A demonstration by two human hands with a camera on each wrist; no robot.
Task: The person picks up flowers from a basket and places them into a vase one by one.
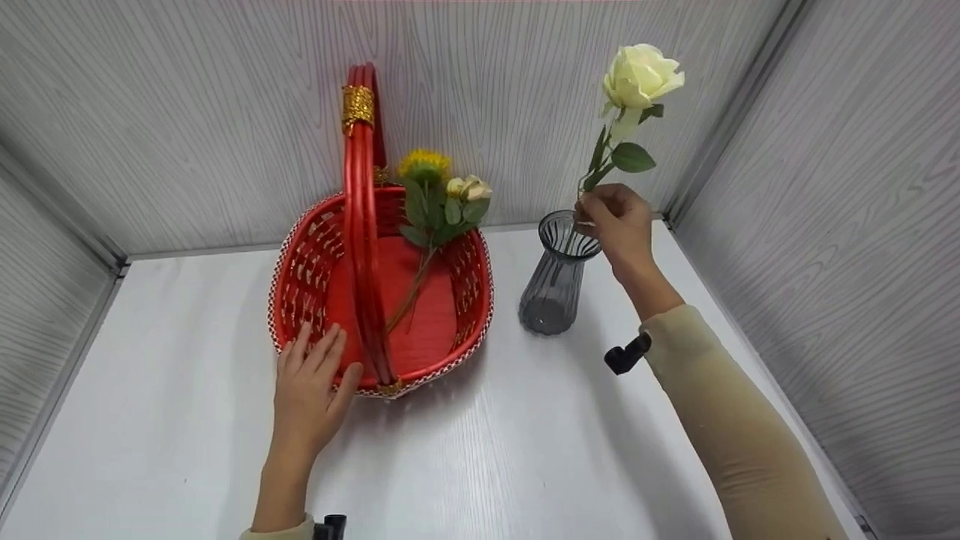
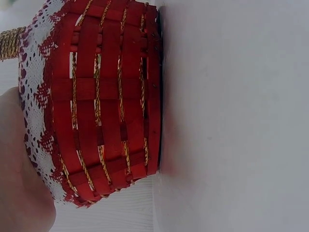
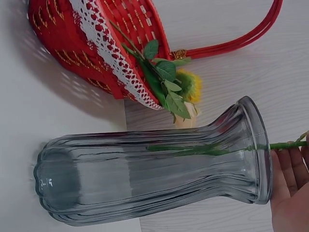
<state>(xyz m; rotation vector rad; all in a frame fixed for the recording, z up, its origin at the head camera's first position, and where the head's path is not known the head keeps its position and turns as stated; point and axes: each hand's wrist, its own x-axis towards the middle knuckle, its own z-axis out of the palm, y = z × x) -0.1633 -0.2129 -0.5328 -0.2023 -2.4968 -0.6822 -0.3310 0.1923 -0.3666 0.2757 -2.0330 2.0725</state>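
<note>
White rose (image 1: 643, 77) in the right hand (image 1: 622, 225), its stem partway down a grey glass vase (image 1: 551, 300).
The right hand's grip pinches the stem just above the vase's mouth; the stem's lower end hangs clear of the vase's base. The left hand (image 1: 307, 390), its grip relaxed with fingers extended, rests on the near left rim of a red basket (image 1: 488, 300). Inside, a yellow flower (image 1: 424, 166) and a cream flower (image 1: 469, 189) lean on the far right side. Vase and basket stand apart on the white tabletop (image 1: 487, 465).
</note>
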